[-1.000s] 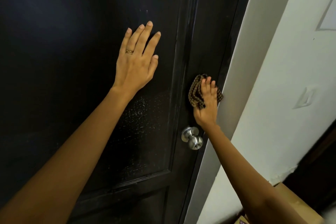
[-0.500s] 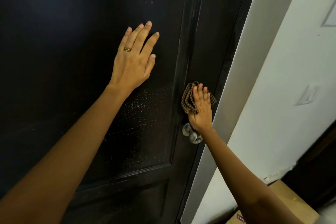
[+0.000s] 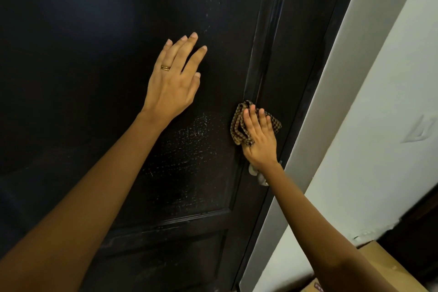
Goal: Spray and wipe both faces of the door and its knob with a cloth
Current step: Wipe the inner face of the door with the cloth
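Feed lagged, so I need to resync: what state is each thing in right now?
Black panelled wooden door: spray droplets speckle its middle panel.
Left hand: flat on door, fingers straight.
Right hand: straight fingers press cloth.
Brown checked cloth: bunched, pressed against door above knob.
Round silver metal knob: mostly hidden behind right wrist.

The left hand lies flat on the door panel. To its right, the right hand presses the cloth against the door, just above the knob. The wall stands further right, with a box at its foot.
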